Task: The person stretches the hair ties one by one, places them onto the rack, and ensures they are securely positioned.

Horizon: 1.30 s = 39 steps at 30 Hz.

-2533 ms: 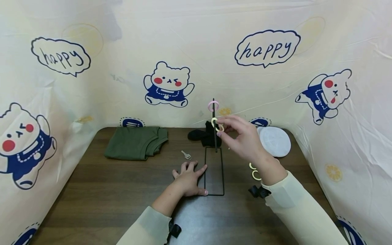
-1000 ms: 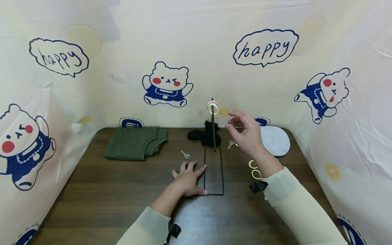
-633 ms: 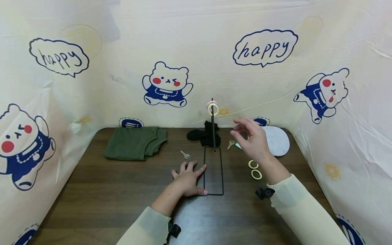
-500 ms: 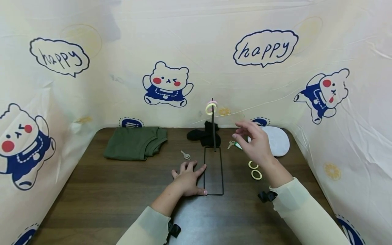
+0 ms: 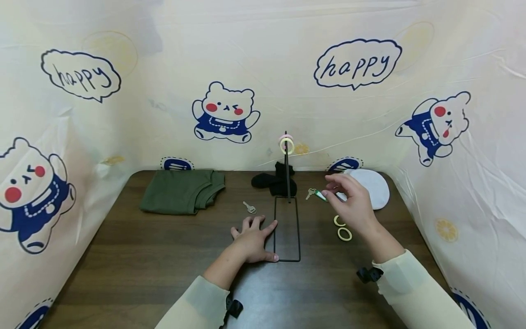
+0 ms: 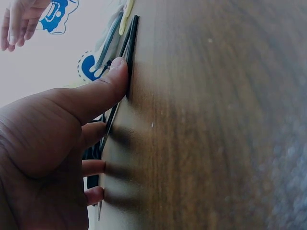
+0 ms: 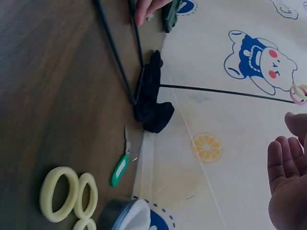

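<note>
Since the earliest frame, the right hand (image 5: 352,203) moves down and away from the black stand (image 5: 287,169), and a yellow ring (image 5: 293,146) now hangs with a pink ring (image 5: 289,135) at its top. Right fingers: relaxed, holding nothing. Left hand (image 5: 252,244): fingers spread, thumb on the stand's base. Advisable: pressure on that base; loose yellow rings (image 7: 46,194) are best pinched singly, by the edge. White round object (image 5: 374,189): contents, if any, cannot be told.

"happy" x2 on backdrop cloth (image 5: 283,59), lowercase handwritten-style navy ltrs: 1 in L speech bubble (image 5: 81,75), 1 in R speech bubble (image 5: 358,64), both per head cam. Green key tag (image 5: 321,195) w/ white label insert; any txt too sm. to read.
</note>
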Each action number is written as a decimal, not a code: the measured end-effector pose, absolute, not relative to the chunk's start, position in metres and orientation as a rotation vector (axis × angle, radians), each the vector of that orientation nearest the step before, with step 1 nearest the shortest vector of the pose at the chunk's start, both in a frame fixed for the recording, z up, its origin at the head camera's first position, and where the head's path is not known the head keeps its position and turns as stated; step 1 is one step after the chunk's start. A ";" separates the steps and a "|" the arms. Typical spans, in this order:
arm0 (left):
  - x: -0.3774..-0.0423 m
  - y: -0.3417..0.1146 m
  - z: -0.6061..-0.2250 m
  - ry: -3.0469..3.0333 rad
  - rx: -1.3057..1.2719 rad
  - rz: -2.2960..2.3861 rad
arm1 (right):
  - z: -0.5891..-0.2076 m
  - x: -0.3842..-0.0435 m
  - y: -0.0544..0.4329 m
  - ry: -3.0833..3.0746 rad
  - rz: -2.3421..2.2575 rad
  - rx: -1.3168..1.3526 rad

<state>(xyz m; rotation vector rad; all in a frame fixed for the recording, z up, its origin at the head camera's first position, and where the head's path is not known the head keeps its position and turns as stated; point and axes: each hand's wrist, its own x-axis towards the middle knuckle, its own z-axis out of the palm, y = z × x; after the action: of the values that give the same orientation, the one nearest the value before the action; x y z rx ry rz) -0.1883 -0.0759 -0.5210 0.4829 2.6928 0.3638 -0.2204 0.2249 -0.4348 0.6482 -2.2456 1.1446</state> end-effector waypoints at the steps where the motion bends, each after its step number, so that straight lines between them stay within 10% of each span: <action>1: -0.188 -0.076 -0.521 2.693 0.483 0.365 | -0.436 -0.220 0.226 -2.251 1.141 0.643; 39: -0.190 -0.076 -0.525 2.706 0.488 0.350 | -0.499 -0.193 0.299 -2.848 0.951 0.578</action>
<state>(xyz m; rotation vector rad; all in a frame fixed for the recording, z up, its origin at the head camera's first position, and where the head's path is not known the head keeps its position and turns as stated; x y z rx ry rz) -0.1895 -0.0755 -0.5246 0.4880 2.7065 0.3497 -0.1928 0.2985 -0.4987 0.5778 -2.8476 0.9508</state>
